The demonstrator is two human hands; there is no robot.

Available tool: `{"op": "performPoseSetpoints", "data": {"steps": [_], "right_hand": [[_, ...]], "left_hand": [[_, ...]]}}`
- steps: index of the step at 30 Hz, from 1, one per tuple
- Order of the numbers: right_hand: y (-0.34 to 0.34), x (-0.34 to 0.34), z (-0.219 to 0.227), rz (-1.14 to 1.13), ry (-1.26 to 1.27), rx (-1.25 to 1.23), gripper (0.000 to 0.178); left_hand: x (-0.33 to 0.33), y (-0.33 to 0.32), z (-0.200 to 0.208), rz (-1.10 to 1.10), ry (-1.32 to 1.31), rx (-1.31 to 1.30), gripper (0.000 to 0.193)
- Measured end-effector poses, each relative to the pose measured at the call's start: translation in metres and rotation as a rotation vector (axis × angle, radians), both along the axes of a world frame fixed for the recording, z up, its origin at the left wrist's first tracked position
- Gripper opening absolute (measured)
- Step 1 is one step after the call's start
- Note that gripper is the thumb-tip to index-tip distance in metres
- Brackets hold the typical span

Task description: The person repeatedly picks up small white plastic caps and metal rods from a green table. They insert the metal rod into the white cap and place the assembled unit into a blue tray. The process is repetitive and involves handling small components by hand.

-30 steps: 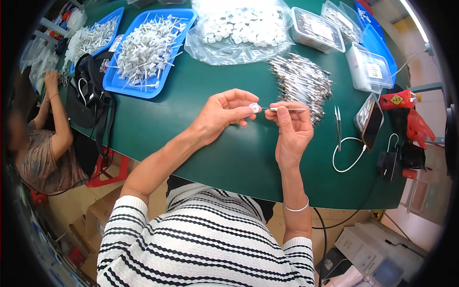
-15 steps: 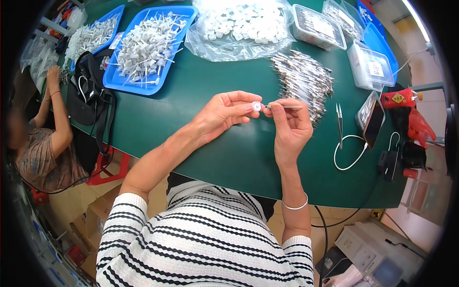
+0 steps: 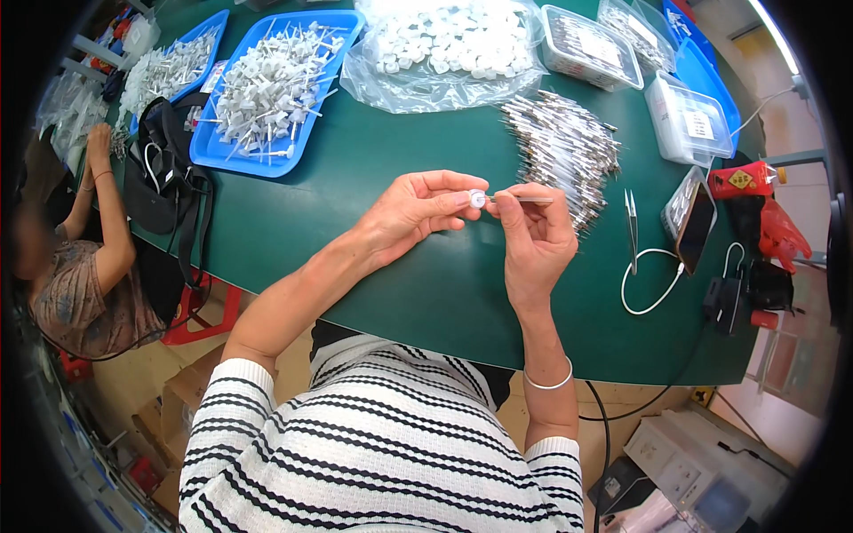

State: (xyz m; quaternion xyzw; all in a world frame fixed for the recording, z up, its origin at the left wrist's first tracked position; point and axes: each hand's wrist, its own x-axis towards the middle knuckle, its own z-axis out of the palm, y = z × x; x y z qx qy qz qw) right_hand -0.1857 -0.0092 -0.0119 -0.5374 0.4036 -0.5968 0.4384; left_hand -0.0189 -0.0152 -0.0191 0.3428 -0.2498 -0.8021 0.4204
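Left hand [image 3: 404,216] with white cap [image 3: 477,199], right hand [image 3: 539,242] with slim rod [image 3: 536,200]

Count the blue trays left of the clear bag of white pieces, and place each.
2. One blue tray sits just left of the clear bag; the second tray lies farther left, its near end partly behind the black bag. Others could be hidden.

Over a green table [image 3: 426,306], the left hand [image 3: 404,218] pinches a small white round piece [image 3: 477,198]; the right hand [image 3: 538,244] holds a thin metal rod [image 3: 535,200] pointing at it (too small to tell whether they touch). Beyond lie a heap of slender pins [image 3: 564,160], a clear bag [image 3: 391,96] and a blue tray [image 3: 211,158].
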Motion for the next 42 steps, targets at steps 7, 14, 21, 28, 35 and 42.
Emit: {"op": "performPoseSetpoints", "data": {"steps": [7, 14, 21, 28, 35, 42], "right_hand": [[0.0004, 0.0008, 0.0020, -0.021, 0.035, -0.017, 0.009], [0.0003, -0.0008, 0.0008, -0.052, 0.152, -0.054, 0.009], [0.0005, -0.0013, 0.0046, -0.054, 0.216, -0.114, 0.010], [-0.0003, -0.0022, 0.0059, -0.049, 0.259, -0.140, 0.010], [-0.0021, -0.0042, 0.0060, -0.033, 0.289, -0.144, 0.010], [-0.0033, -0.0068, 0.0072, 0.006, 0.261, -0.118, 0.011]], "left_hand": [[0.0001, 0.0006, 0.0009, -0.004, -0.004, -0.002, 0.030], [-0.0004, 0.0005, 0.0028, -0.004, -0.015, 0.018, 0.030], [-0.0008, 0.0008, 0.0015, -0.010, -0.028, 0.005, 0.029], [-0.0004, 0.0006, 0.0010, -0.012, -0.046, -0.001, 0.030], [-0.0013, 0.0008, 0.0013, -0.008, -0.060, -0.002, 0.029], [-0.0014, 0.0005, 0.0016, -0.020, -0.077, 0.001, 0.029]]}}
